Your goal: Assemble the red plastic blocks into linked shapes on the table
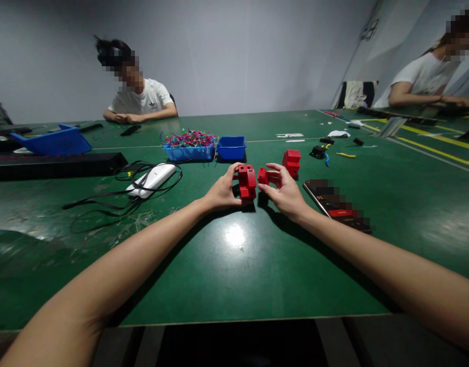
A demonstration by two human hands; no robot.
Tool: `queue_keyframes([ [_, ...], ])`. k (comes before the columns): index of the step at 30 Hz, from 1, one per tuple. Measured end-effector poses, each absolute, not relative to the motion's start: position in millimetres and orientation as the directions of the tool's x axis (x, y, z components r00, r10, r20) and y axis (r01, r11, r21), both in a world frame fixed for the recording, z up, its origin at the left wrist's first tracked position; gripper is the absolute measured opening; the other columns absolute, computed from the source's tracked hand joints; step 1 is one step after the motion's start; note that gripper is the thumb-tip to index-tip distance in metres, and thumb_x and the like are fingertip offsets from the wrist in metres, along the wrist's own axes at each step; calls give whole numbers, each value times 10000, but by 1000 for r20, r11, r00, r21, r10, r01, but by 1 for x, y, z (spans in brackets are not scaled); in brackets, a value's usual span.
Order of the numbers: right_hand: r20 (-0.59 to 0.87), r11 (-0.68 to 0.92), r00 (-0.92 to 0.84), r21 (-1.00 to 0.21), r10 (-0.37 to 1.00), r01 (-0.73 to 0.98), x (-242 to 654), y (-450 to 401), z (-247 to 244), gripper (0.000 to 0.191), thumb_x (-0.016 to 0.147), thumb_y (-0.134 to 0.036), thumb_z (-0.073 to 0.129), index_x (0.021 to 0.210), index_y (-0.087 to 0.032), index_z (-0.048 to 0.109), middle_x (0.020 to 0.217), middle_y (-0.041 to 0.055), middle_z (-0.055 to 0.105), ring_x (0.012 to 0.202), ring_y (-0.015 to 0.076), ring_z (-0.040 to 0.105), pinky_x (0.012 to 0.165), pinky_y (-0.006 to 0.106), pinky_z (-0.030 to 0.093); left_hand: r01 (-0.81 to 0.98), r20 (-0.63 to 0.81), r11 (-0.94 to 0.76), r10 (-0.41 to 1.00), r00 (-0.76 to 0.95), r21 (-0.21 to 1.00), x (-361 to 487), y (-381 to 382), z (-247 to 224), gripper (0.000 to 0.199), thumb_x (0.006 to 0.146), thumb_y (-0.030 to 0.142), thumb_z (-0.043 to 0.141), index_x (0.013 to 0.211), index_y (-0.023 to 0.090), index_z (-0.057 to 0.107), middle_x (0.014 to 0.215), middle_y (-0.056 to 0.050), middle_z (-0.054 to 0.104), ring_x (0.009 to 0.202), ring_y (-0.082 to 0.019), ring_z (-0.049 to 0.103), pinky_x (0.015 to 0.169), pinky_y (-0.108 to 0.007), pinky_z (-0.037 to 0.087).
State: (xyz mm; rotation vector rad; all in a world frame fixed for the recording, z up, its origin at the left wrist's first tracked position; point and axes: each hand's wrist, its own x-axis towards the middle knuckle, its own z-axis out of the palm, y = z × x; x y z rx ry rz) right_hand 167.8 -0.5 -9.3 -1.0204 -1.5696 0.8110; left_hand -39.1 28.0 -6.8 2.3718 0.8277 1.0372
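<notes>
A larger red block (247,182) with holes in its top is held by my left hand (225,190), thumb low and fingers behind it. Just right of it, my right hand (283,189) pinches a small red piece (263,176) between thumb and fingers. A narrow gap separates the two red parts. Another red block (291,162) stands on the green table (219,275), right behind my right hand.
Behind my hands are a blue bin of coloured wires (190,148) and a blue bin (231,148). A white power strip (152,180) with black cable lies left, a phone (335,206) right. Pliers (320,151) lie farther back. Two people sit beyond.
</notes>
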Motion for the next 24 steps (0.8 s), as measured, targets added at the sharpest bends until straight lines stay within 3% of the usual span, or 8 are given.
queue_keyframes([
  [7,333,337,-55,-917,941,212,167,0,-10,531,670,-308,746,1147,-184,549,1200,139,605,1145,262,588,957,443,527,348,536,-759,640,550,550,-40,33,-10,953,628,393,794,1395,193,265,1391,-176,478,1242,-280,551,1050,-428,468],
  [14,338,338,-24,-932,941,128,164,2,-11,476,735,-426,717,1124,-185,584,1118,103,674,1015,220,640,941,402,499,339,555,-775,623,551,533,-40,34,-12,974,611,388,808,1396,188,267,1379,-177,486,1218,-293,568,1025,-433,486],
  [18,308,308,-14,-949,951,68,163,0,-9,425,810,-599,592,939,-198,643,850,28,681,757,160,625,691,295,513,346,550,-772,627,552,533,-40,33,-11,965,622,383,798,1399,183,262,1388,-184,477,1212,-291,571,1016,-430,491],
  [21,248,248,23,-969,968,16,163,-2,-8,502,793,-695,547,795,-197,606,654,-12,595,555,118,539,483,238,417,359,536,-764,637,554,536,-40,33,-11,972,622,394,798,1400,175,258,1392,-193,472,1212,-297,570,1002,-435,499],
  [24,155,157,40,-986,987,-56,163,-2,-6,553,747,-746,558,785,-194,564,594,-16,574,486,118,547,400,218,342,369,527,-757,645,553,540,-40,33,-11,981,617,405,800,1402,169,260,1398,-199,467,1218,-307,564,991,-439,504],
])
